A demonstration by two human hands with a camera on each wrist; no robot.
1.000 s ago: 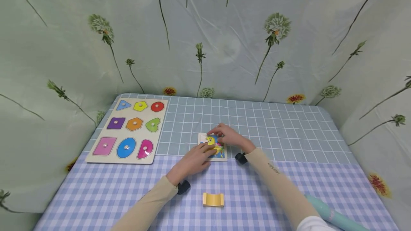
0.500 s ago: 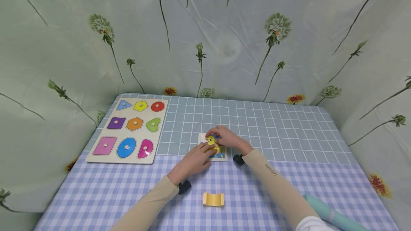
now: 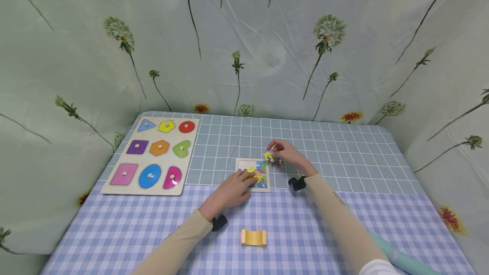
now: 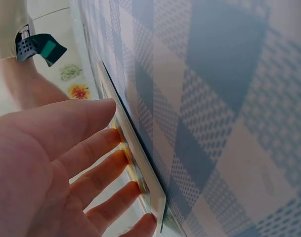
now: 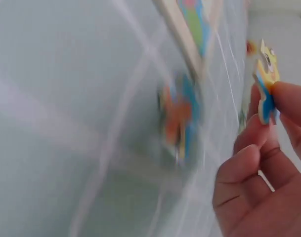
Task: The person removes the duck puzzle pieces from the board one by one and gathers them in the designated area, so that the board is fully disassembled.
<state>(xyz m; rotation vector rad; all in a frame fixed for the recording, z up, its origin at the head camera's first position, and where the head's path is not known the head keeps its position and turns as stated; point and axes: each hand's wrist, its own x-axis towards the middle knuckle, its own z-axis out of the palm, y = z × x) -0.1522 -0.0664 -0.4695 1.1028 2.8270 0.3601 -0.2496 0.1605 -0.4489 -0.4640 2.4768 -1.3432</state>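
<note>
In the head view a small jigsaw puzzle (image 3: 262, 165) with a colourful picture lies in a pale wooden frame mid-table. My left hand (image 3: 233, 190) rests its fingertips on the puzzle's lower left part; the left wrist view shows these fingers (image 4: 98, 173) nearly straight against it. To the upper right of the frame, my right hand (image 3: 287, 152) pinches a yellow and blue puzzle piece (image 5: 266, 94) between thumb and fingers, off the table. Beneath that hand another puzzle piece (image 5: 179, 118), orange and blue, lies on the cloth, blurred. Bare wood shows in the puzzle's upper left.
A large shape board (image 3: 149, 156) with knobbed pieces lies at the left. A yellow curved block (image 3: 254, 237) sits near the front. At the right front lies a teal roll (image 3: 405, 258), partly behind the right forearm. A floral curtain (image 3: 267, 54) surrounds the table.
My right hand has taken the yellow and blue piece out of the puzzle and carried it to the right, beyond the frame. The left hand has stayed in place.
</note>
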